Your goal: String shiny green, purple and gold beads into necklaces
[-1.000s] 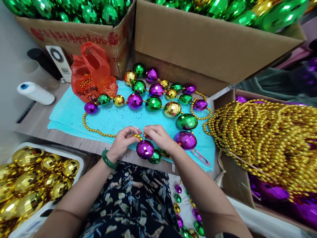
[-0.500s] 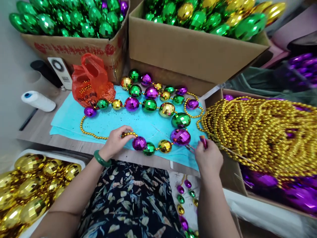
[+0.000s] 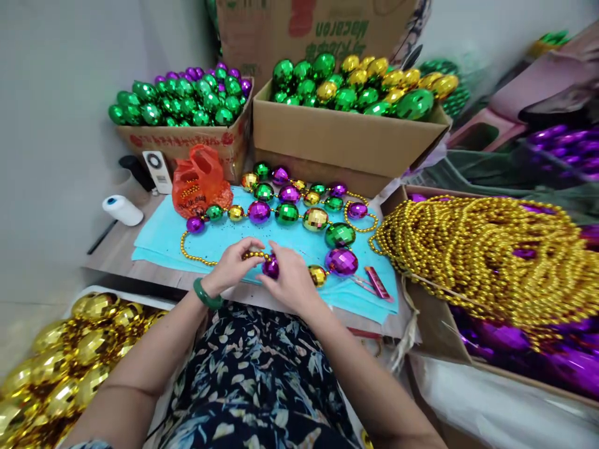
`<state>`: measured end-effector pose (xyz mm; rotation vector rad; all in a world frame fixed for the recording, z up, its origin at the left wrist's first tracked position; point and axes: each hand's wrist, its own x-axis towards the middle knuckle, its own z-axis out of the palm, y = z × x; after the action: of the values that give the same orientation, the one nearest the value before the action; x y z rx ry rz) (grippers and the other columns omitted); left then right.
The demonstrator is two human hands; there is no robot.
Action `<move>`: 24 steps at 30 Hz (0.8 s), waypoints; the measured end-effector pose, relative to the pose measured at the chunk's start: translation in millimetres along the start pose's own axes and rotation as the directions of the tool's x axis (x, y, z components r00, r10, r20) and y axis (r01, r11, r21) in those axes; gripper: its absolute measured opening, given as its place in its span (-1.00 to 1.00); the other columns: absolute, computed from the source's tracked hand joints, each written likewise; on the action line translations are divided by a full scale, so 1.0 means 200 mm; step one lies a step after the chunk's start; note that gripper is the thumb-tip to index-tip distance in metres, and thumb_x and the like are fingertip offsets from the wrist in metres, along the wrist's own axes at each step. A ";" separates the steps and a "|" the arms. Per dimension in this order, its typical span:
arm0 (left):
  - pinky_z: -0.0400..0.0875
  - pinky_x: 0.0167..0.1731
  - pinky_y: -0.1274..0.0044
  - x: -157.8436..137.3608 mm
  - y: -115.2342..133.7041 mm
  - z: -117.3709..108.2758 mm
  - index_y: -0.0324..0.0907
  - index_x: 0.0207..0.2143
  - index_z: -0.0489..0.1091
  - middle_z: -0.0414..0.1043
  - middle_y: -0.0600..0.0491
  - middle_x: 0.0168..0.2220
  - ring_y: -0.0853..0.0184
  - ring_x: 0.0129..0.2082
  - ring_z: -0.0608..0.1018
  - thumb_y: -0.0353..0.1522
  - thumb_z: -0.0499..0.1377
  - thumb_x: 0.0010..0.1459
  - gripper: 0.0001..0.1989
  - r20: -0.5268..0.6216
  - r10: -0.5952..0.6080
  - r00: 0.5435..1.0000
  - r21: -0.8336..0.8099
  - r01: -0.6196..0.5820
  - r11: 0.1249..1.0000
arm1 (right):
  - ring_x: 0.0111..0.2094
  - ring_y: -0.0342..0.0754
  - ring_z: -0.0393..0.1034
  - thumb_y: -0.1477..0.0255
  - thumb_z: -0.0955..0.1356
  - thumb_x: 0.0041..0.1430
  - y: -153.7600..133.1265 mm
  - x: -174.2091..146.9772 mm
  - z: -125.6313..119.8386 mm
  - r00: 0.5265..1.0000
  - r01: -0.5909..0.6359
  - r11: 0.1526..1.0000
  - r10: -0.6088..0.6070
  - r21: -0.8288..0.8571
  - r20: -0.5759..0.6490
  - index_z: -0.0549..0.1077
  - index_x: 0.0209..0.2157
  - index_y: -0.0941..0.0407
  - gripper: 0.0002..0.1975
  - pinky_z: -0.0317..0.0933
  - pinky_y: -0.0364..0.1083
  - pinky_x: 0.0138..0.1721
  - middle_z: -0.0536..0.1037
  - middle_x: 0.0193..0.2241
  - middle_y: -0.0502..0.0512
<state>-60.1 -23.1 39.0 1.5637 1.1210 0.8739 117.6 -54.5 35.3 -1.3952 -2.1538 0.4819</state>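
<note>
My left hand [image 3: 236,260], with a green bangle on its wrist, pinches the small gold bead chain [image 3: 256,254] of a bead necklace. Close beside it, my right hand [image 3: 292,279] has its fingers around the purple bead [image 3: 270,268] at that chain's end and covers the green bead behind it. The necklace's large purple, green and gold beads [image 3: 286,214] loop across a turquoise cloth [image 3: 154,240]. To the right of my hands lie a purplish-red lighter-like stick [image 3: 377,282] and a thin metal tool [image 3: 362,282], perhaps scissors or tweezers.
Another bead strand [image 3: 289,194] lies behind. Two cardboard boxes [image 3: 346,134] of green and gold beads stand at the back, near a red plastic bag [image 3: 206,171] and a thread spool [image 3: 122,210]. Gold chains [image 3: 472,255] heap on a box at right; a tub of gold beads [image 3: 88,343] sits lower left.
My right hand has let go of the purplish-red stick, which now lies on the cloth, and has moved left to the purple bead. My left hand keeps the chain. The view has tilted up.
</note>
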 end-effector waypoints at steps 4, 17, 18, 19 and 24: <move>0.30 -0.26 0.51 -0.02 -0.08 -0.09 -0.15 -0.21 0.41 0.43 0.11 -0.40 0.34 -0.35 0.45 -0.38 0.23 -0.02 -0.74 0.028 0.014 1.000 0.220 -0.020 0.975 | -0.08 0.08 0.38 0.57 0.20 0.12 -0.06 0.16 0.02 0.998 -0.020 1.000 0.020 0.002 0.067 0.35 0.06 0.19 -0.55 0.25 0.03 -0.06 0.51 -0.12 0.27; 0.14 -0.60 0.64 0.30 0.55 -0.33 -0.20 -0.37 0.34 0.25 0.19 -0.59 0.50 -0.61 0.31 -0.37 0.27 -0.04 -0.82 0.085 0.206 0.975 0.027 -0.209 0.977 | -0.16 -0.05 0.40 0.52 0.44 -0.14 -0.27 0.58 -0.37 0.993 0.078 0.835 -0.114 0.544 0.032 0.30 0.08 0.16 -0.34 0.32 -0.07 -0.16 0.46 -0.05 0.16; 0.13 -0.61 0.64 0.32 0.62 -0.33 -0.20 -0.37 0.32 0.24 0.20 -0.60 0.51 -0.62 0.30 -0.37 0.27 -0.03 -0.81 0.071 0.226 0.972 0.010 -0.227 0.974 | -0.24 -0.09 0.41 0.52 0.44 -0.15 -0.32 0.63 -0.41 0.995 0.059 0.832 -0.094 0.552 0.036 0.36 -0.01 0.19 -0.43 0.31 -0.11 -0.24 0.50 -0.15 0.11; 0.13 -0.61 0.63 0.34 0.67 -0.34 -0.20 -0.37 0.30 0.24 0.20 -0.60 0.51 -0.63 0.30 -0.36 0.27 -0.02 -0.80 0.057 0.240 0.969 -0.010 -0.240 0.971 | -0.32 -0.11 0.39 0.51 0.44 -0.15 -0.36 0.68 -0.47 0.997 0.028 0.854 -0.063 0.520 0.050 0.43 -0.13 0.22 -0.56 0.29 -0.13 -0.30 0.52 -0.28 0.08; 0.23 -0.57 0.60 0.43 0.82 -0.42 -0.20 -0.33 0.28 0.45 0.04 -0.47 0.48 -0.59 0.41 -0.22 0.25 0.07 -0.72 0.079 0.251 0.965 -0.074 -0.245 0.967 | -0.48 -0.12 0.31 0.51 0.46 -0.14 -0.49 0.91 -0.85 1.000 -0.007 0.996 0.008 0.092 -0.020 0.43 -0.63 0.28 -0.83 0.19 -0.14 -0.44 0.31 -0.71 -0.02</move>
<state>-71.5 68.7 220.6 1.6966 0.8376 0.9861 88.9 74.2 268.8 -1.3524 -2.0837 0.5602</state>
